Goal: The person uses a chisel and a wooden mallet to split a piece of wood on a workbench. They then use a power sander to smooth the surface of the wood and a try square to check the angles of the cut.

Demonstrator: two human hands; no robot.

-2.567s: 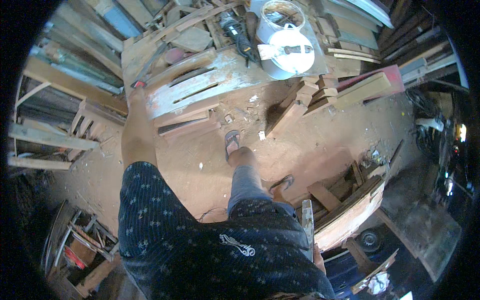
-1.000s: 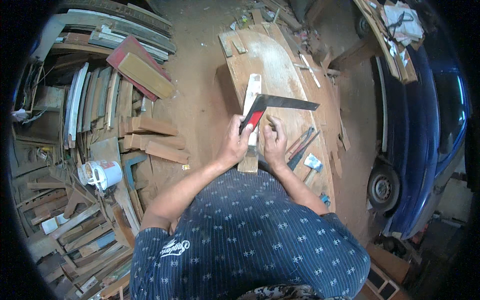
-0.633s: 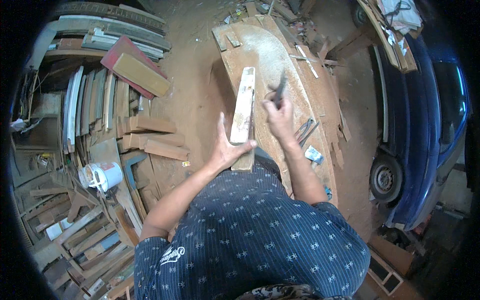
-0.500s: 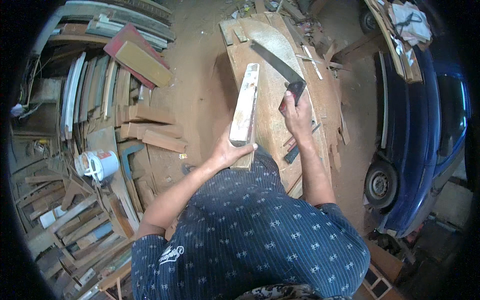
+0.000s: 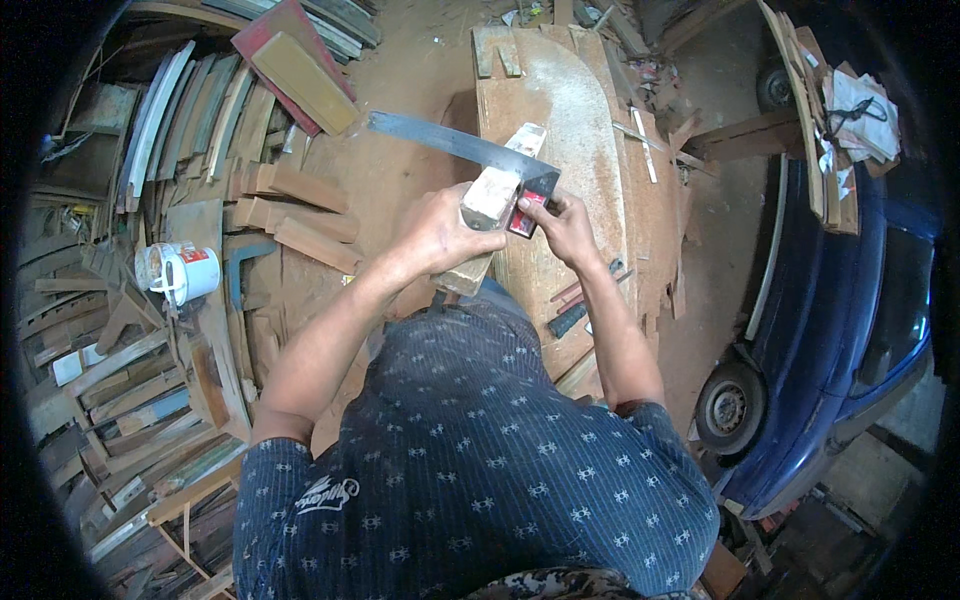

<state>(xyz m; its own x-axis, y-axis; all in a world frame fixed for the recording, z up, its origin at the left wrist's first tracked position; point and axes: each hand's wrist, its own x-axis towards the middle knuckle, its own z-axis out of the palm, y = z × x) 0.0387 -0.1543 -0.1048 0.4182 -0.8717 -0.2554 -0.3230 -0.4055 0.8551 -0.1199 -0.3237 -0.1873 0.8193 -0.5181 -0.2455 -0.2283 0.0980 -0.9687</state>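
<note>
Work is looking unfinished, my left hand [image 5: 440,235] clamping a white-painted wooden bar [image 5: 488,195] by the brown wooden surface [image 5: 570,110], my right hand [image 5: 568,228] pinching a red-handled grey metal square [image 5: 440,138] already across it, neither released.

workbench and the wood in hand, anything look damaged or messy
The wooden beam in the left hand looks worn: its whitish face is blotchy. Pale dust, probably sawdust, coats part of the workbench.

A head-worn fisheye looks down, close above the shirt [image 5: 480,450] — its dim rim hard to judge.
</note>
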